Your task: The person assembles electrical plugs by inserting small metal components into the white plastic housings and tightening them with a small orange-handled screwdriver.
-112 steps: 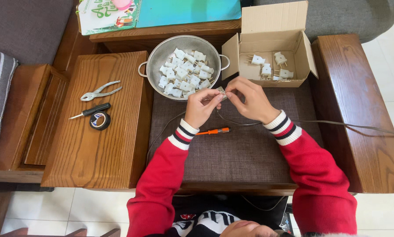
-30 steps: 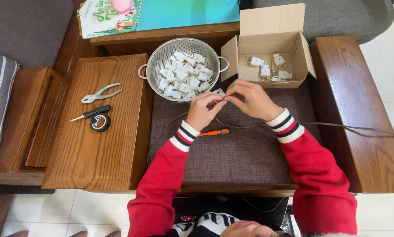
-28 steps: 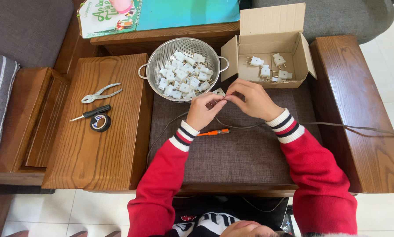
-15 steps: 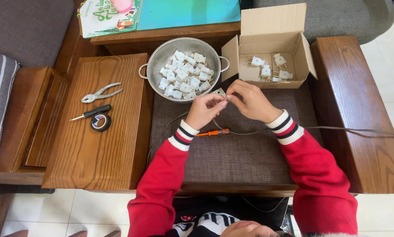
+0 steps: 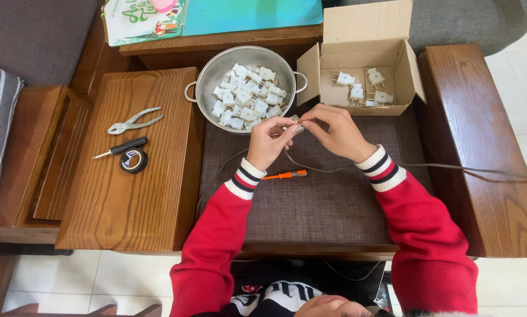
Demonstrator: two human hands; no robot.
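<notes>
My left hand and my right hand meet above the dark cushion, fingertips pinched together on a small white plug. A thin grey cable runs from the plug under my right wrist and off to the right. An orange-handled screwdriver lies on the cushion just below my left wrist. Behind my hands stands a metal colander filled with several white plugs. To its right an open cardboard box holds a few more white plugs.
On the wooden board to the left lie pliers, a black-handled screwdriver and a roll of black tape. A teal book rests at the back. A wooden armrest flanks the right.
Both hands have stayed together at the plug, shifting only slightly; the fingers have kept working on it. The cable and the tools have not moved.
</notes>
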